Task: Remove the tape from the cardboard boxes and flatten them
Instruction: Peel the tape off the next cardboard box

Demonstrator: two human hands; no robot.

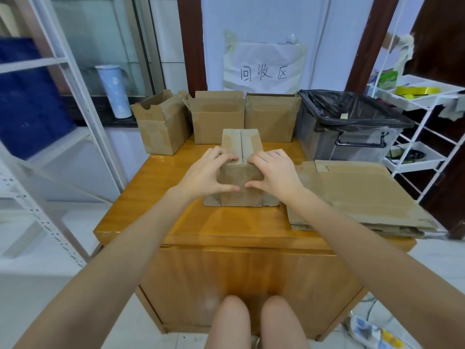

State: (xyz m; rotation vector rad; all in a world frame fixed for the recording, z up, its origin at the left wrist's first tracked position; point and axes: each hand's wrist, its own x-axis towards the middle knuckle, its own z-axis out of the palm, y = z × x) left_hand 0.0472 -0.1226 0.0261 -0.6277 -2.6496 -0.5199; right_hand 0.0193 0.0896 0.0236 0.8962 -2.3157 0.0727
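Gripping a closed brown cardboard box (242, 170) at the middle of a glossy yellow-orange wooden table (161, 195), a seated person works with both bare hands. The left hand (208, 172) curls its fingers over the box's top near edge beside the centre seam, thumb pressed to the front face. The right hand (273, 172) mirrors it on the other side of the seam, thumb tips nearly meeting.

Three open-topped brown cardboard boxes (217, 118) stand in a row along the table's far edge. To their right sits a clear plastic storage bin lined with a black rubbish bag (352, 124). A stack of flattened brown cardboard (364, 197) lies at the table's right side, just beside the held box.

On the wall behind, a crumpled white paper sign (264, 69) taped in place reads "回收区" in handwritten black characters. A white wire trolley (422, 117) at right carries a roll of yellow tape (416, 91) on its top tray. A tall white cylindrical tumbler (114, 91) stands on a dark ledge at left, near white metal shelving (63, 102) and a blue crate (27, 96). No lettering on the boxes is legible.
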